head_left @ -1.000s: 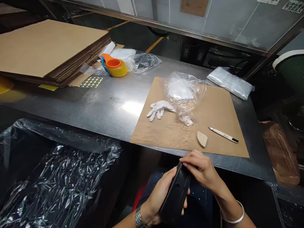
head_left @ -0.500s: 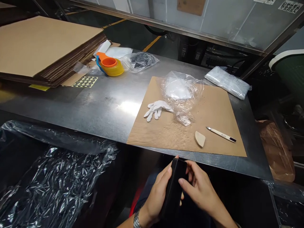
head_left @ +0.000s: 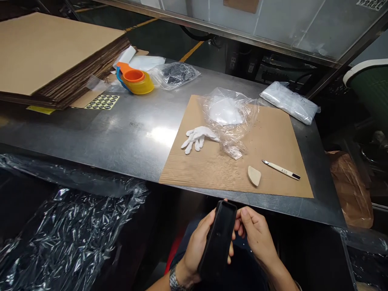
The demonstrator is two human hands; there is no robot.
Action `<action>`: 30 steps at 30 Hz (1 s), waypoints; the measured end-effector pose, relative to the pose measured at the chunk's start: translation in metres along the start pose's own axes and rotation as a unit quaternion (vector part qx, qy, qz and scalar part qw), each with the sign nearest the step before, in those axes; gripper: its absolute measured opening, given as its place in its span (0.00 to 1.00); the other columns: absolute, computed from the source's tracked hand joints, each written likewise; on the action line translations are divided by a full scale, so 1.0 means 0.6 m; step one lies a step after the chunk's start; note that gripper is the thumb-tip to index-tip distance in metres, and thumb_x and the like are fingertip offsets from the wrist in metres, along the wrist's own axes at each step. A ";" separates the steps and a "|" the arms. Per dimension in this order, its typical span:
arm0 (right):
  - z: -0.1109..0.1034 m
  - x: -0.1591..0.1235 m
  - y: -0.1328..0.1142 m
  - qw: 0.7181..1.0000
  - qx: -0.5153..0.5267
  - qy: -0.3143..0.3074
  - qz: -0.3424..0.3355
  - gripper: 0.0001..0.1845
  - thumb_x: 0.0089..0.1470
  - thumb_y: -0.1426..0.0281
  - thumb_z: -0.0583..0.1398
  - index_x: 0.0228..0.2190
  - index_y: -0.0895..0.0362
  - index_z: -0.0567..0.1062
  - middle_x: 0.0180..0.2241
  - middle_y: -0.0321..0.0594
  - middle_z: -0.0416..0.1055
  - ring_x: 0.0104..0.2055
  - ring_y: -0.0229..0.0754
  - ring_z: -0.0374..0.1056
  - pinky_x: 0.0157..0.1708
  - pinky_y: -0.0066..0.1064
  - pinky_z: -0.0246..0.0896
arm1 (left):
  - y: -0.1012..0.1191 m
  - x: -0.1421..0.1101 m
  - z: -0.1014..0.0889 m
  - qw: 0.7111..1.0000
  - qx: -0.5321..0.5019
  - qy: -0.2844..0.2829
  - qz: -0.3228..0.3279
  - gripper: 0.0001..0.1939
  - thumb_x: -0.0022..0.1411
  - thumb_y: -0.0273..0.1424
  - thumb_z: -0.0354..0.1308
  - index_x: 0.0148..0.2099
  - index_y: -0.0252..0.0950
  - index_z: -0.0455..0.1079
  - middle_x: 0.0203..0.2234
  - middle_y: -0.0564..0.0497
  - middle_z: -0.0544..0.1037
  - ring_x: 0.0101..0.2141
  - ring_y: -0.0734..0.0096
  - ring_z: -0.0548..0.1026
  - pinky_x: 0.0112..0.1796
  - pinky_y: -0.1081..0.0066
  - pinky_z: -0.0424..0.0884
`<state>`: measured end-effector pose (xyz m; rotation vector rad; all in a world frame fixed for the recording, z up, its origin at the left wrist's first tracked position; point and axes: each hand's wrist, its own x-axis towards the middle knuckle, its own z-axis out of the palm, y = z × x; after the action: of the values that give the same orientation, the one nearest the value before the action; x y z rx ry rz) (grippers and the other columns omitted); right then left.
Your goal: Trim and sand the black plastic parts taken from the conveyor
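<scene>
A long black tray-like part [head_left: 218, 234] with a raised rim is gripped in my left hand [head_left: 197, 246], below the table's front edge. Its hollow side faces up toward me. My right hand [head_left: 256, 232] is at the part's upper right edge, thumb and fingers pinched together; whether anything is between them I cannot make out. On the cardboard sheet [head_left: 200, 173] beyond my hands lie a wedge-shaped beige block [head_left: 254, 176] and a pale-handled knife [head_left: 281, 169] marked A26. A white glove [head_left: 198, 138] rests near a clear plastic bag [head_left: 232, 115] with something white in it.
At the back left of the metal table [head_left: 130, 137] are stacked cardboard sheets [head_left: 60, 52], a yellow tape roll on an orange dispenser [head_left: 135, 79], and a sticker sheet [head_left: 102, 102]. A wrapped packet [head_left: 289, 102] lies at the right. Black plastic sheeting [head_left: 66, 234] covers something at lower left.
The black part has turned so its hollow side shows more. My right thumb has come off its face, and the right fingers are now pinched at its edge. The view has shifted slightly.
</scene>
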<state>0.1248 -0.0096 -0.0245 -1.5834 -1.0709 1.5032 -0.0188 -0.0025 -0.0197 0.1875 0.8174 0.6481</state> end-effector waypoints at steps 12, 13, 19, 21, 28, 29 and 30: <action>0.039 -0.030 -0.016 0.995 -0.087 -0.044 -0.023 0.10 0.54 0.67 0.53 0.38 0.57 0.68 0.25 0.35 0.70 0.25 0.36 0.68 0.24 0.25 0.63 | 0.003 0.002 -0.011 0.989 0.058 0.044 0.132 0.28 0.61 0.42 0.49 0.60 0.36 0.55 0.28 0.47 0.77 0.20 0.70 0.73 0.23 0.71 0.71; 0.037 -0.022 -0.015 0.996 -0.088 -0.028 -0.003 0.10 0.56 0.64 0.52 0.30 0.57 0.67 0.19 0.32 0.67 0.19 0.34 0.65 0.18 0.23 0.59 | 0.002 0.003 -0.011 0.992 0.056 0.034 0.110 0.28 0.61 0.42 0.48 0.61 0.36 0.54 0.27 0.47 0.77 0.19 0.70 0.73 0.21 0.71 0.71; 0.022 -0.001 -0.019 0.994 -0.104 -0.029 -0.012 0.18 0.59 0.61 0.49 0.23 0.56 0.66 0.15 0.31 0.65 0.16 0.33 0.63 0.18 0.22 0.57 | 0.006 0.012 -0.011 0.999 0.015 -0.009 0.052 0.24 0.62 0.44 0.43 0.53 0.32 0.60 0.20 0.48 0.76 0.17 0.66 0.74 0.18 0.71 0.69; 0.024 -0.010 -0.026 0.990 -0.100 -0.097 -0.018 0.11 0.54 0.65 0.55 0.39 0.56 0.68 0.27 0.36 0.71 0.27 0.37 0.69 0.27 0.25 0.63 | 0.011 0.015 -0.011 0.996 0.006 0.015 0.090 0.20 0.62 0.42 0.44 0.44 0.31 0.65 0.21 0.48 0.75 0.18 0.68 0.74 0.20 0.71 0.70; 0.019 -0.026 -0.033 0.972 0.042 -0.230 -0.012 0.39 0.52 0.71 0.57 0.60 0.46 0.45 0.55 0.38 0.56 0.52 0.40 0.59 0.54 0.35 0.51 | 0.022 0.020 -0.008 0.994 -0.004 0.040 0.105 0.20 0.62 0.43 0.44 0.35 0.31 0.66 0.19 0.47 0.76 0.17 0.68 0.73 0.19 0.70 0.70; 0.014 -0.024 -0.031 0.968 0.060 -0.243 -0.003 0.38 0.53 0.70 0.57 0.60 0.46 0.45 0.55 0.39 0.57 0.51 0.40 0.59 0.54 0.36 0.52 | 0.024 0.022 -0.008 0.995 -0.007 0.029 0.093 0.22 0.62 0.44 0.43 0.33 0.30 0.67 0.17 0.46 0.75 0.16 0.68 0.72 0.19 0.72 0.69; 0.008 -0.022 -0.030 0.966 0.069 -0.251 0.004 0.38 0.53 0.70 0.57 0.60 0.46 0.45 0.53 0.39 0.58 0.50 0.40 0.60 0.53 0.36 0.53 | 0.028 0.023 -0.009 0.997 -0.010 0.016 0.079 0.25 0.63 0.44 0.41 0.30 0.28 0.68 0.16 0.44 0.74 0.15 0.68 0.72 0.18 0.72 0.68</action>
<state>0.1182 -0.0144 -0.0031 -1.1358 -1.1936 1.9991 -0.0232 0.0186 -0.0253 0.2261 0.8328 0.8101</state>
